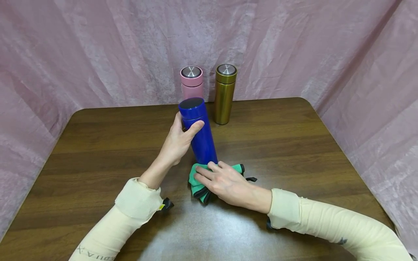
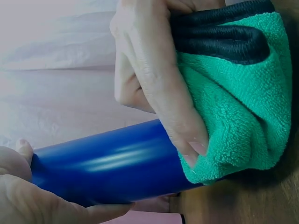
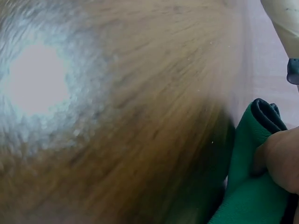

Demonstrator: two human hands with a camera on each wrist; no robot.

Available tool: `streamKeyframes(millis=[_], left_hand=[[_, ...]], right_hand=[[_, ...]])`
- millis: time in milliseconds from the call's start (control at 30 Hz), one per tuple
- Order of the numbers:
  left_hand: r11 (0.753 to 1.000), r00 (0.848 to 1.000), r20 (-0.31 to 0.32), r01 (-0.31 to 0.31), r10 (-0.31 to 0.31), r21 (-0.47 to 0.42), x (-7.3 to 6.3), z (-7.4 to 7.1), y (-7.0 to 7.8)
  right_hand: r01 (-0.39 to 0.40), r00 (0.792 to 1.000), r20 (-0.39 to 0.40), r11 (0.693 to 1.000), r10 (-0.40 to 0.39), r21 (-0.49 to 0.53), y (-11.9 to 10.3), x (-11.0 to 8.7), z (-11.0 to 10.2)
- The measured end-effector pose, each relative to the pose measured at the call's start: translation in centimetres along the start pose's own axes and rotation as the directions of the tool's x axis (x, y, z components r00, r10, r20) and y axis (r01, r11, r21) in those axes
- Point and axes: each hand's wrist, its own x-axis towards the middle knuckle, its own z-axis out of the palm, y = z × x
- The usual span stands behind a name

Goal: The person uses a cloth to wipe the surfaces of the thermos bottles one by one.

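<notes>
My left hand (image 1: 176, 144) grips a blue thermos bottle (image 1: 204, 143) round its upper part, thumb across the near side below the dark lid top. The bottle tilts, its top leaning left and away. At its lower end, my right hand (image 1: 230, 185) holds a folded green towel (image 1: 195, 178) with black edging. In the left wrist view, the right hand's fingers (image 2: 161, 88) press the towel (image 2: 243, 116) against the bottle's base, which the cloth hides. The right wrist view has the thumb (image 3: 282, 161) on the towel's folds.
Behind the blue bottle stands a pink thermos (image 1: 192, 88), partly hidden. A gold thermos (image 1: 224, 99) is upright to its right, near the back edge of the wooden table (image 1: 287, 145). Pink curtains (image 1: 137, 47) hang around the table.
</notes>
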Motion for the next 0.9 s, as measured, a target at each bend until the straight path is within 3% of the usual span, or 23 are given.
streamKeyframes(millis=[467,900], left_hand=[[0.996,0.998,-0.062,0.002,-0.007,-0.085,-0.2,-0.8,-0.1],[0.983,0.996,-0.091,-0.036,0.02,-0.178,-0.2,-1.8,0.6]], right_hand=[[0.055,0.998,0.042,0.998,-0.053,-0.029,0.3,-0.4,0.1],[0.05,0.999,-0.009,0.999,-0.049,0.015,0.3,-1.4,-0.4]])
